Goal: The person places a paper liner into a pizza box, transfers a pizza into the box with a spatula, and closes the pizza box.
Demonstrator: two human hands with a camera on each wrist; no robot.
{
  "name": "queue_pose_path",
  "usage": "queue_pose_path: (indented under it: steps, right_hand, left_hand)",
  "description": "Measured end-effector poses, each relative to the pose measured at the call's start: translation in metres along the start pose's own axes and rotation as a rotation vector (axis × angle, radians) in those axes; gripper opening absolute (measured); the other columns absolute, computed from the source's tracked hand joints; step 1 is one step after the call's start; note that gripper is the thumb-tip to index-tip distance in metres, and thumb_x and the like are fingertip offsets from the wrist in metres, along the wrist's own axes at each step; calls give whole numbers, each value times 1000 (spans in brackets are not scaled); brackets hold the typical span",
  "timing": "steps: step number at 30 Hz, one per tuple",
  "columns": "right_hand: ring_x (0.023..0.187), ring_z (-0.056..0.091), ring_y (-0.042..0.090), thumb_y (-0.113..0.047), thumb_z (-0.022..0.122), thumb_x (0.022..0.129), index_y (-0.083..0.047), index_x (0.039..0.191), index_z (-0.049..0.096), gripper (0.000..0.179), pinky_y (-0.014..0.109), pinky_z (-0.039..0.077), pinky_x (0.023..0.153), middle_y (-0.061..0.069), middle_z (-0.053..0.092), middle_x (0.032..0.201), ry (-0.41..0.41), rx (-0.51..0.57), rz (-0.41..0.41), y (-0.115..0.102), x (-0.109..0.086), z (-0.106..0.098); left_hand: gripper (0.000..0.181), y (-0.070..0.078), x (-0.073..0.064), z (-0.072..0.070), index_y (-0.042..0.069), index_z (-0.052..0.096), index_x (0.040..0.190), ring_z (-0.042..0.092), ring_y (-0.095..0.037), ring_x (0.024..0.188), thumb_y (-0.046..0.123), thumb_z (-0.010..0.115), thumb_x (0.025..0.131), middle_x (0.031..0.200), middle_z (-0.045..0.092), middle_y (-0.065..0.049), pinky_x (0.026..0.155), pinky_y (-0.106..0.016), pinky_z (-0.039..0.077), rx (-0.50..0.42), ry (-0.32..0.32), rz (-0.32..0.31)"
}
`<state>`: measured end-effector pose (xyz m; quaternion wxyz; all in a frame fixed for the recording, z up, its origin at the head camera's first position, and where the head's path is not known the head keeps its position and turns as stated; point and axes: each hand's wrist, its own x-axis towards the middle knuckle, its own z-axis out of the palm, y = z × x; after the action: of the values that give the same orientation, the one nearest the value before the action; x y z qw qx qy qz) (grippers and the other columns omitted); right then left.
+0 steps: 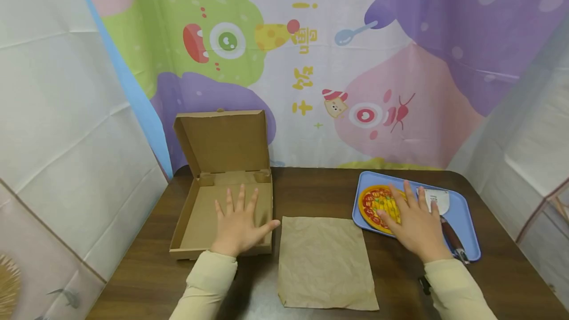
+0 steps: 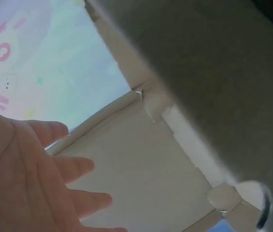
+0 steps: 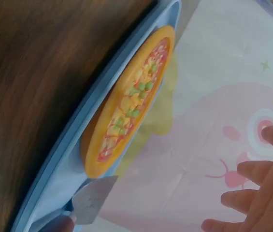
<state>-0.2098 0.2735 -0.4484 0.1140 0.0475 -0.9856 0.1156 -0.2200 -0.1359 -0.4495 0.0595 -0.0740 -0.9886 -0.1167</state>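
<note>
My left hand [image 1: 238, 226] hovers with fingers spread over the front of an open cardboard pizza box [image 1: 200, 211], whose lid [image 1: 224, 142] stands up at the back. In the left wrist view its palm and fingers [image 2: 80, 169] show beside the box. My right hand [image 1: 418, 226], fingers also spread and holding nothing, is above a blue tray [image 1: 468, 226]. On that tray lie a toy pizza [image 1: 373, 206] with a yellow crust and a pizza server [image 1: 440, 201] with a dark handle. The right hand partly covers both in the head view.
A square of brown paper [image 1: 326, 263] lies on the dark wooden table [image 1: 311, 194] between the box and the tray. Behind the table hangs a cartoon-print cloth [image 1: 311, 147], and pale cloth walls [image 1: 66, 88] stand at the sides.
</note>
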Motion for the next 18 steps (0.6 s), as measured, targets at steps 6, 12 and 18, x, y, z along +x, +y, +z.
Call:
queue_pose_path:
  steps: [6,12,18]
  right_hand:
    - [137,27,57,-51,46,100,-2,150,35,71,75,25,103,33,30,152,70,154,-11,0,2,-8]
    - [130,41,52,-40,51,100,1,146,41,62,67,34,104,32,43,145,96,248,-7,0,1,-13]
    - [117,54,48,-38,51,101,0,144,45,57,63,44,94,29,54,135,43,336,39,-3,-2,-11]
  left_hand:
    - [100,-3,1,-11,20,21,158,9,-52,147,81,44,83,163,14,-18,112,-75,6,-34,-5,3]
    - [80,-13,5,-20,5,42,147,41,-47,136,62,50,92,149,45,-23,110,-63,33,-57,141,46]
    - [61,-27,5,-26,-4,54,135,58,-42,120,42,59,95,132,60,-24,101,-53,46,-143,256,52]
